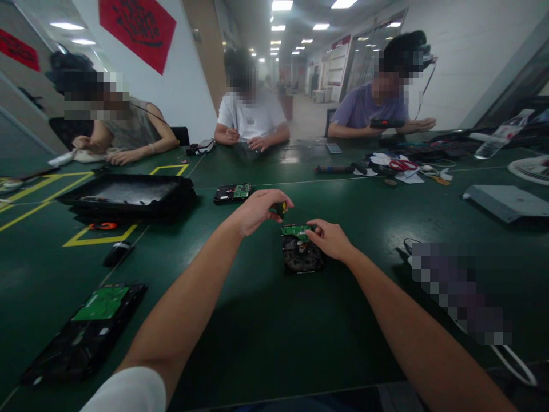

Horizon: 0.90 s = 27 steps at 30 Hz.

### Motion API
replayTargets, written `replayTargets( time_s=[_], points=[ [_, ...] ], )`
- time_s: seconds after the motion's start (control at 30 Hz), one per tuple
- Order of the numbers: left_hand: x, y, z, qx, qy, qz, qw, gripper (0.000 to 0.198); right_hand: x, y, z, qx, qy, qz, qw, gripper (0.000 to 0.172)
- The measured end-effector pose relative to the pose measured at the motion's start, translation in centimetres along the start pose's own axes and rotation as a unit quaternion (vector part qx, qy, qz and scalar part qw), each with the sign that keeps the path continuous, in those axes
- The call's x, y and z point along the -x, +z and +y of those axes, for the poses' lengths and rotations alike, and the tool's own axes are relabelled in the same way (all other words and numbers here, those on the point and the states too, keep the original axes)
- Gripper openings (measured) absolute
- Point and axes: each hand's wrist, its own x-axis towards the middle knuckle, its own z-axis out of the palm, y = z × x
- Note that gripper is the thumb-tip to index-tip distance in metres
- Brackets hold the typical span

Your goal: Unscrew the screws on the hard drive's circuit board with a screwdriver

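A black hard drive (302, 257) with a green circuit board (295, 231) along its far end lies on the green table in front of me. My left hand (265, 210) is above and left of the drive's far end, its fingers closed on a small black and yellow tool (281, 209). At the board's right side is my right hand (328, 237), thumb and fingers pinched at its edge; whatever they may grip is too small to make out. Another drive (232, 193) rests farther back, and a larger one (88, 332) lies at the near left.
Black trays (128, 197) are stacked at the left, near a black object (116, 254). A grey metal case (508, 203), a bottle (504, 134) and cluttered cables are at the right. Three people sit across the table (257, 343). A blurred-out object (458, 292) lies near my right forearm.
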Motion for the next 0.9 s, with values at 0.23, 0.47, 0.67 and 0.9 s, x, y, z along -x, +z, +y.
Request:
replayTargets(
  time_s=[0.23, 0.47, 0.67, 0.9],
  points=[
    [0.18, 0.50, -0.04, 0.080, -0.028, -0.025, 0.996, 0.017, 0.07, -0.08, -0.14, -0.006, 0.006, -0.003, 1.000, 0.037],
    [-0.20, -0.09, -0.37, 0.020, 0.007, 0.001, 1.000, 0.020, 0.05, -0.08, -0.11, -0.004, 0.001, -0.002, 1.000, 0.036],
    [-0.11, -0.11, -0.26, 0.029, 0.000, -0.008, 1.000, 0.019, 0.06, -0.04, -0.04, -0.004, 0.001, -0.002, 1.000, 0.036],
    [-0.16, 0.01, -0.55, 0.091, -0.020, -0.012, 0.996, 0.019, 0.09, -0.08, -0.09, -0.004, 0.002, -0.002, 1.000, 0.037]
  ],
)
